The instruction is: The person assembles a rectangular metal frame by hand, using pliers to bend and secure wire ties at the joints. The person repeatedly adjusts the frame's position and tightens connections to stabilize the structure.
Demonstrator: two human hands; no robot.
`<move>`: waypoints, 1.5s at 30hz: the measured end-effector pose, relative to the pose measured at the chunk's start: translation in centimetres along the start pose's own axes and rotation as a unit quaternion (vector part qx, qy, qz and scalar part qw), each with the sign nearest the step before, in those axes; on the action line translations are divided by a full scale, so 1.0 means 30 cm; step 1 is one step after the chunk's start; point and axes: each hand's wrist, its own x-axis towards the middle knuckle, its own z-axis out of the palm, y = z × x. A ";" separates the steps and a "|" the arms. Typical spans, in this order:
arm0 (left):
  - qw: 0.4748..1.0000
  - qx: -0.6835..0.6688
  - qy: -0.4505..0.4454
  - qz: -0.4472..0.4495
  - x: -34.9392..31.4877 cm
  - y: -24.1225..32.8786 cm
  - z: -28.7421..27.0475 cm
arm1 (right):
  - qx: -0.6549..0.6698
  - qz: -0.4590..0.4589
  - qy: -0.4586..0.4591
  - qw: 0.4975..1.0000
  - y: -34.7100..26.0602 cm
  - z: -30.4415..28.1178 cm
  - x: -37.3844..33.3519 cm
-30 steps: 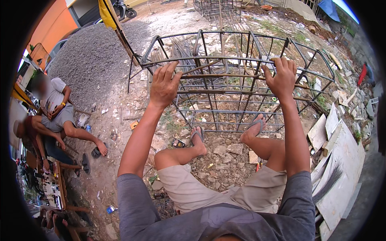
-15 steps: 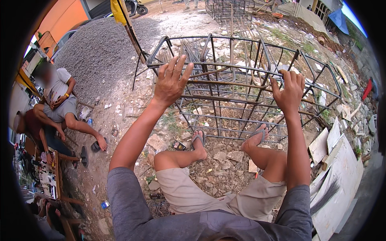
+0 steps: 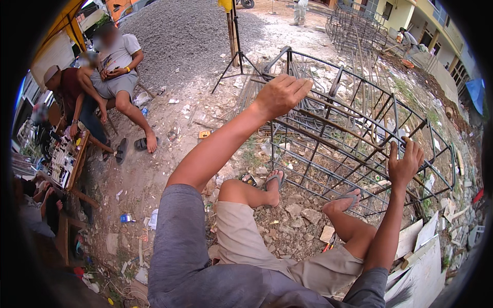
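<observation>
A long rebar cage (image 3: 336, 136), made of dark bars and bent ties, stands on its side before my feet. My left hand (image 3: 282, 96) rests palm down over its upper near-left corner. The fingers stretch out side by side, their tips visible past the bar; the thumb is hidden. Toward the cage's right end, my right hand (image 3: 404, 160) has its fingers hooked over the upper near bar, with the thumb beside it. My sandalled feet are close to the cage's lower bars.
Gravel (image 3: 179, 36) is heaped at the back left, beside a black tripod (image 3: 236, 49). People sit at left by a wooden table (image 3: 77, 161). Other rebar cages (image 3: 354, 28) stand far back. Pale boards (image 3: 416, 272) lie at lower right among rubble.
The view has swung left and tilted, so the cage now slants down to the right. My left hand's spread fingers have drawn together. Both hands stay at the cage.
</observation>
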 end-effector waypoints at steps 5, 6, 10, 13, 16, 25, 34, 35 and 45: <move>0.985 -0.164 0.009 -0.043 0.009 -0.042 0.008 | 0.019 0.028 -0.020 0.999 0.005 0.007 0.004; 0.980 -0.192 0.023 -0.050 0.025 -0.061 0.019 | 0.024 0.033 -0.025 0.999 0.007 0.010 0.018; 0.982 -0.173 0.017 -0.069 0.045 -0.075 0.052 | 0.039 0.017 -0.044 0.998 0.009 -0.015 0.023; 0.984 -0.120 -0.089 -0.099 0.039 -0.064 0.045 | 0.039 0.031 -0.065 0.997 0.003 -0.044 0.008; 0.990 -0.125 0.004 -0.069 0.032 -0.057 0.056 | 0.032 0.018 -0.041 0.998 -0.006 -0.043 0.007; 0.996 -0.081 0.039 -0.026 0.006 -0.030 0.087 | 0.026 0.007 -0.028 0.999 0.009 -0.040 0.010; 0.996 -0.081 0.002 0.029 0.017 -0.068 0.090 | 0.037 0.002 -0.014 0.999 0.016 -0.044 0.000; 0.995 -0.092 0.003 0.028 0.025 -0.067 0.090 | 0.039 0.000 -0.009 0.999 0.019 -0.041 0.001; 0.997 -0.066 -0.002 -0.025 0.074 0.001 0.118 | 0.150 -0.006 0.059 0.987 -0.242 -0.068 0.120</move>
